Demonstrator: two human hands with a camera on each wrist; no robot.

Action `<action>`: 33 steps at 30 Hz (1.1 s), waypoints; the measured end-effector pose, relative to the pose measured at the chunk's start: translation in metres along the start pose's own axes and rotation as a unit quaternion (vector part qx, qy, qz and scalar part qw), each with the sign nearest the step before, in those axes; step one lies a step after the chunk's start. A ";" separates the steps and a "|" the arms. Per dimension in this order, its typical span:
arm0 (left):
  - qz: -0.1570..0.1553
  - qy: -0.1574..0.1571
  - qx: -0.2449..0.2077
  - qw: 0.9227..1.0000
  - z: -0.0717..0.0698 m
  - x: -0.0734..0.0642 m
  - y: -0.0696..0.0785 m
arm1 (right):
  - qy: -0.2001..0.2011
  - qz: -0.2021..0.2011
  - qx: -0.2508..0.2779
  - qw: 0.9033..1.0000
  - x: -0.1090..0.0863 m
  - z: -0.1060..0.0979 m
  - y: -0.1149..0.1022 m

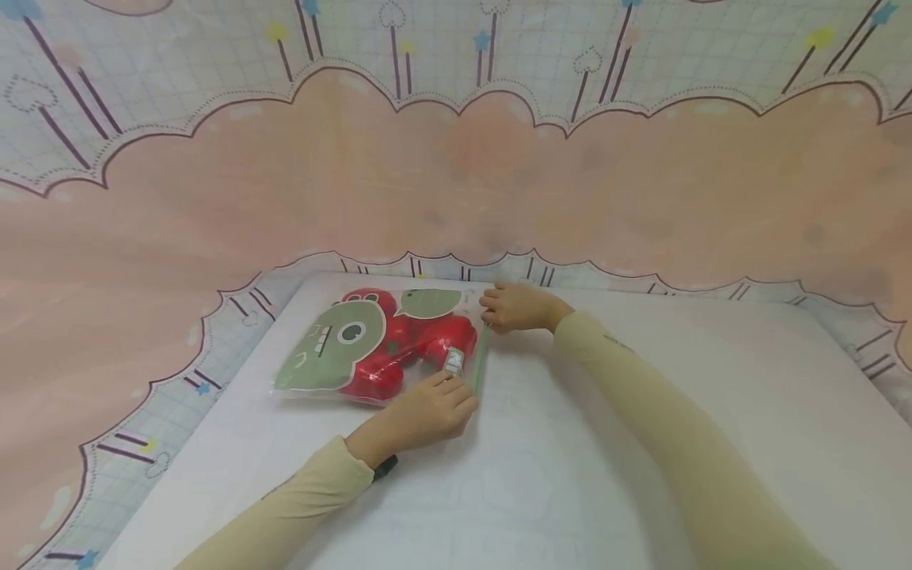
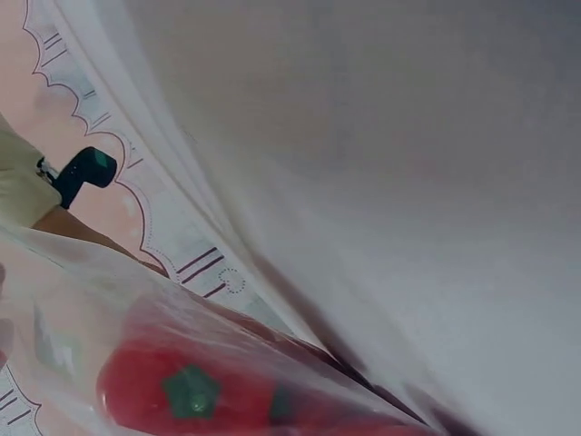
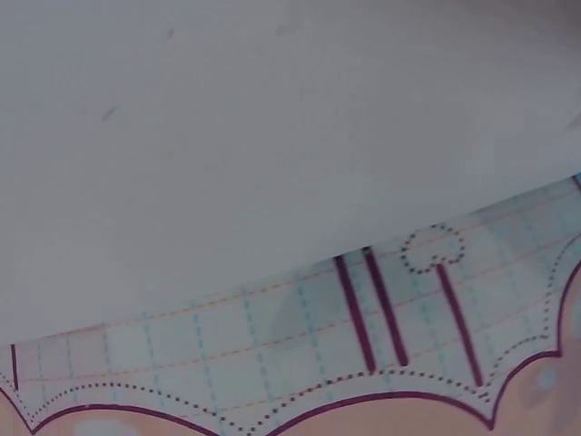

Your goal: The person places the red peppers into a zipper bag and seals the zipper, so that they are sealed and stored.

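A clear plastic zip bag [image 1: 317, 366] with a green cartoon monster face printed on it lies on the white table. Red rounded items [image 1: 376, 380] fill it, and one shows a green patch [image 2: 192, 392] through the plastic in the left wrist view. Curled fingers of my left hand [image 1: 431, 412] pinch the bag's near right corner, beside a small silvery label [image 1: 454, 361]. At the far right corner, my right hand [image 1: 523, 307] pinches the bag's edge. A green strip [image 1: 481, 360] runs along that edge between both hands. The right wrist view shows no hand.
The white tabletop [image 1: 641, 443] extends to the right and toward me. Behind it and to the left hangs a peach and white patterned cloth [image 1: 499, 182]. A black wrist device [image 2: 91, 168] sits on an arm in the left wrist view.
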State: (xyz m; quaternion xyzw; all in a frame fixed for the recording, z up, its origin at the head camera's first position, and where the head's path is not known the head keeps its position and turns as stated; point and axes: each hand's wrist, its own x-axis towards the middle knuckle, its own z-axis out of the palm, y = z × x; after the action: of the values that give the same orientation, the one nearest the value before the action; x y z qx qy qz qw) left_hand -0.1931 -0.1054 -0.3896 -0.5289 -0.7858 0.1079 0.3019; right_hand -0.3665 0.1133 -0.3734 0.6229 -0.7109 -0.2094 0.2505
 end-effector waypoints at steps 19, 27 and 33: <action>-0.010 -0.012 -0.027 1.000 -0.002 0.008 0.007 | -0.075 0.177 -0.003 0.981 -0.011 0.004 0.017; -0.006 0.004 -0.016 1.000 0.000 0.009 0.007 | -0.040 0.224 -0.061 0.972 -0.012 0.008 0.019; -0.024 -0.014 -0.032 0.999 0.000 0.013 0.009 | -0.027 0.262 -0.043 0.964 -0.010 0.010 0.018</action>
State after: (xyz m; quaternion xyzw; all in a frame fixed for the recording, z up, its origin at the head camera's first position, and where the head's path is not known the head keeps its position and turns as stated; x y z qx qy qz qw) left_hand -0.1899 -0.0904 -0.3894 -0.5180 -0.8052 0.0827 0.2764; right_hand -0.3856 0.1259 -0.3709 0.3980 -0.8460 -0.1832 0.3038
